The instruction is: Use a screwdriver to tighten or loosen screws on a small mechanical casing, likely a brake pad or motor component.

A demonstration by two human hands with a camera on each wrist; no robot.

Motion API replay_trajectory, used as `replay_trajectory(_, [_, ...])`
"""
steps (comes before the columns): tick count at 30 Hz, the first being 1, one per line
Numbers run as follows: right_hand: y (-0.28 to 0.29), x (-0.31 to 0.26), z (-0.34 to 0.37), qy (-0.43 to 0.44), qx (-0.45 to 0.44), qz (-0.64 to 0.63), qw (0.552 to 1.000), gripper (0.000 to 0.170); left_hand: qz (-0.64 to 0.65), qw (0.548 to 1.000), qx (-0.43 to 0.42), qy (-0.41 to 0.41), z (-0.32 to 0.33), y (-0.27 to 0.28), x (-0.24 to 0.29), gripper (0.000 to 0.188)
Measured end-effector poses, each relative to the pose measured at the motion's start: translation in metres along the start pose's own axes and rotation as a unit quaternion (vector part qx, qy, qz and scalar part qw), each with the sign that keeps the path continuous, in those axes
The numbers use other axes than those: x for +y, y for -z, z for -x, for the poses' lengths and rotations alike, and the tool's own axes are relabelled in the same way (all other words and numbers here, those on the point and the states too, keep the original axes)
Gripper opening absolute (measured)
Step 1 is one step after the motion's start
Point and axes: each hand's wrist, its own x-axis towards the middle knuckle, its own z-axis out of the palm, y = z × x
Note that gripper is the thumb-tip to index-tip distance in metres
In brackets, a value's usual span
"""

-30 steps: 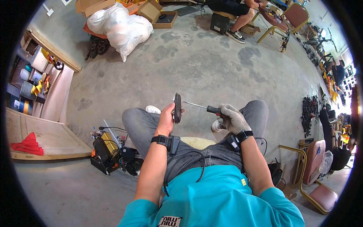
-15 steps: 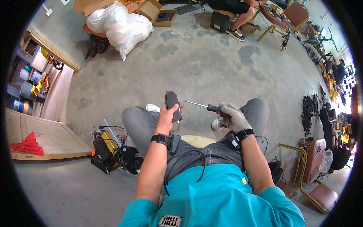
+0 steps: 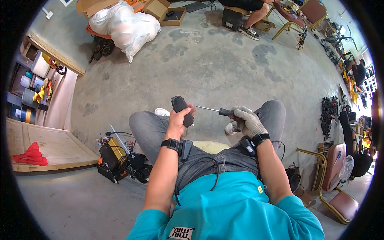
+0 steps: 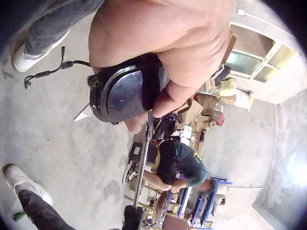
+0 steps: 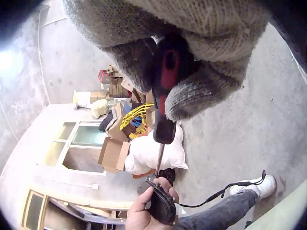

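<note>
My bare left hand [image 3: 176, 122] grips a black oval casing [image 3: 181, 108] above my lap, thumb across its flat face. In the left wrist view the casing [image 4: 127, 96] shows a glossy curved side with a screw at one corner. A thin black cable [image 5: 211, 197] with connectors trails from it. My right hand [image 3: 249, 122], in a grey knit glove, holds a screwdriver [image 3: 227, 113] by its black and red handle. The metal shaft [image 3: 208, 108] points left, its tip close to the fingers of the left hand. The glove covers part of the handle [image 5: 165, 127] in the right wrist view.
Beside my left knee lies a pile of tools and parts [image 3: 120, 160]. A wooden board [image 3: 56, 146] with a red cloth [image 3: 31, 155] is farther left. White bags [image 3: 128, 28] and an open carton [image 3: 172, 16] lie ahead. A chair [image 3: 340, 192] stands at the right.
My left hand has turned the casing from edge-on to flat face up, now tilted with its top to the left. The right hand and screwdriver stay almost in place.
</note>
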Motion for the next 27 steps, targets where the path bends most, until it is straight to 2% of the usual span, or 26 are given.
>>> replay_trajectory(4, [-0.001,-0.002,0.001,-0.004,0.009,-0.001,1.0,0.026,0.025,0.999,-0.017,-0.011,-0.001,0.001,-0.001,0.027])
replay_trajectory(7, [0.002,0.001,0.0,-0.004,0.001,-0.005,1.0,0.026,-0.002,0.999,-0.032,-0.005,0.001,0.0,-0.001,0.03])
replay_trajectory(9, [0.002,0.002,-0.002,0.003,0.005,0.002,1.0,0.026,-0.018,0.999,-0.046,-0.004,0.002,-0.001,-0.001,0.04])
replay_trajectory(18, [0.0,0.002,-0.001,-0.005,0.012,0.025,1.0,0.03,-0.07,0.994,-0.078,-0.034,0.001,-0.002,-0.004,0.039])
replay_trajectory(22, [0.0,0.0,-0.001,-0.006,0.019,0.037,0.999,0.031,-0.093,0.992,-0.082,-0.02,-0.002,-0.001,-0.003,0.036])
replay_trajectory(25, [0.003,0.002,-0.003,-0.005,0.019,0.06,0.998,0.032,-0.088,0.994,-0.056,-0.013,-0.006,0.003,-0.007,0.033])
replay_trajectory(27, [0.006,0.004,-0.005,0.011,0.045,0.046,0.998,0.032,-0.087,0.996,-0.004,0.005,-0.011,0.007,-0.01,0.029])
